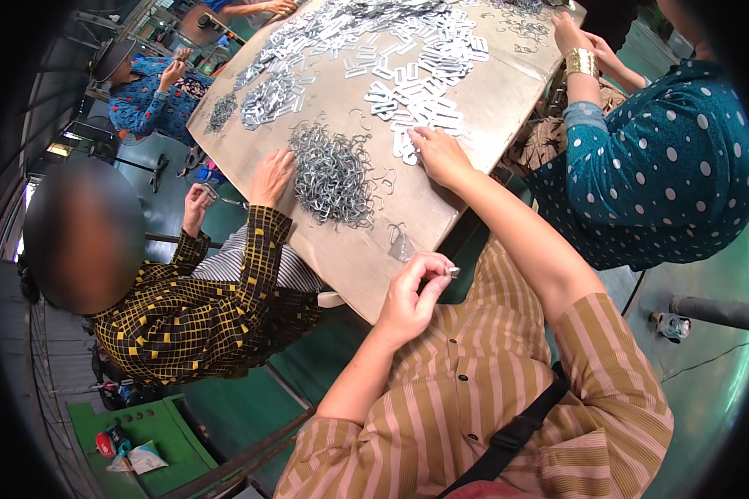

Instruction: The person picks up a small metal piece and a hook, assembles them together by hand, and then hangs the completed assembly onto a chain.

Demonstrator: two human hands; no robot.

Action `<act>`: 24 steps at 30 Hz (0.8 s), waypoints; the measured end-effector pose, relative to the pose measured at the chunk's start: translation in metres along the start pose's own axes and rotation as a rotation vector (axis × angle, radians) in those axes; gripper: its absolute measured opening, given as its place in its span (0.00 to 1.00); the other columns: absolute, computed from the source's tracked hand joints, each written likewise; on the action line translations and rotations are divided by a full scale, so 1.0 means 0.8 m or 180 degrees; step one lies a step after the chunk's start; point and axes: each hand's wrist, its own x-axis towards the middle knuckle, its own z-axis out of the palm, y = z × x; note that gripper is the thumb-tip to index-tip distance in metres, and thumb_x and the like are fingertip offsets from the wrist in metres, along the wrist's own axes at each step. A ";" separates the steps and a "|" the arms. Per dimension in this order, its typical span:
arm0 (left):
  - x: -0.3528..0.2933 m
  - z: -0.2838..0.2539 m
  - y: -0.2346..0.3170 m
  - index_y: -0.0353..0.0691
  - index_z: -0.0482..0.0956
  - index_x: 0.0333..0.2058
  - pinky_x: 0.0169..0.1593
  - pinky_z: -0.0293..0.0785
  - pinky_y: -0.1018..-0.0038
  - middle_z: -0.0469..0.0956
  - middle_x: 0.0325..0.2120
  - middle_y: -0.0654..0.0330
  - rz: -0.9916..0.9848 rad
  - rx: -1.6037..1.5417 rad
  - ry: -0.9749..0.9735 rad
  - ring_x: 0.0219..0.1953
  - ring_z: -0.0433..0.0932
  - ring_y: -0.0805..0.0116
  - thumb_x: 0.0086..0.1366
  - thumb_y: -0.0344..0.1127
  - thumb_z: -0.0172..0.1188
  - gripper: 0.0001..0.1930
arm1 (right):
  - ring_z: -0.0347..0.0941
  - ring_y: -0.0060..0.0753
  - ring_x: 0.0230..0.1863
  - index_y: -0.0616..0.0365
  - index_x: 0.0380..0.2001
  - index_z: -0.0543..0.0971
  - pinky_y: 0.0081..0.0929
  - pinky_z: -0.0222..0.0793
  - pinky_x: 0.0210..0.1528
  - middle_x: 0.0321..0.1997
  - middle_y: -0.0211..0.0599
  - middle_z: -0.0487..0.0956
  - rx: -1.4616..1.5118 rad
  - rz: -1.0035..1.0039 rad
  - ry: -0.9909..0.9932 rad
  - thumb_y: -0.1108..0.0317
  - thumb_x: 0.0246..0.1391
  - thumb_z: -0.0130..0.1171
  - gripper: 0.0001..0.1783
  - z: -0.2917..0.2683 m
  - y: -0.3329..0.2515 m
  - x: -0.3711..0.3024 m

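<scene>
My left hand [414,298] is closed in front of my body, just off the table's near corner. Thumb and fingers pinch a small silvery metal piece [452,271], of which only the end shows. My right hand [441,156] reaches over the table, its fingers extended onto the near end of a spread of flat, slotted metal links [420,104]. The fingertips touch the nearest links; none is seen gripped. To the left of that hand lies a heap of bent wire hooks [333,175]. A small clear bag or piece [401,244] lies near the corner, beside my left hand.
The brown-topped table [333,258] carries more link piles at its far side. A person in a checked shirt [200,308] sits at left, one hand by the hooks. Another in a dotted teal top [649,166] works at right. Further workers are beyond. A green bench [158,449] stands lower left.
</scene>
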 end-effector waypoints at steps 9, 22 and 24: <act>-0.004 0.005 -0.015 0.33 0.69 0.35 0.47 0.68 0.76 0.73 0.37 0.56 0.0013 0.0286 -0.0024 0.39 0.71 0.74 0.63 0.21 0.51 0.04 | 0.72 0.59 0.39 0.62 0.29 0.74 0.43 0.70 0.42 0.36 0.46 0.78 0.0527 0.0867 -0.0597 0.72 0.44 0.61 0.08 -0.036 -0.004 0.008; 0.019 0.015 -0.016 0.33 0.70 0.34 0.41 0.71 0.80 0.77 0.32 0.61 -0.0098 0.0523 0.0648 0.34 0.74 0.77 0.63 0.24 0.54 0.02 | 0.73 0.14 0.26 0.65 0.28 0.81 0.15 0.69 0.29 0.24 0.30 0.80 0.3827 0.1553 -0.0773 0.74 0.47 0.66 0.05 -0.145 -0.078 -0.147; 0.016 0.017 -0.018 0.34 0.71 0.34 0.41 0.72 0.80 0.77 0.31 0.61 -0.0110 0.0532 0.0733 0.33 0.75 0.77 0.63 0.24 0.55 0.03 | 0.73 0.14 0.26 0.65 0.27 0.81 0.16 0.69 0.28 0.24 0.30 0.80 0.3664 0.1558 -0.0757 0.74 0.46 0.66 0.06 -0.150 -0.087 -0.155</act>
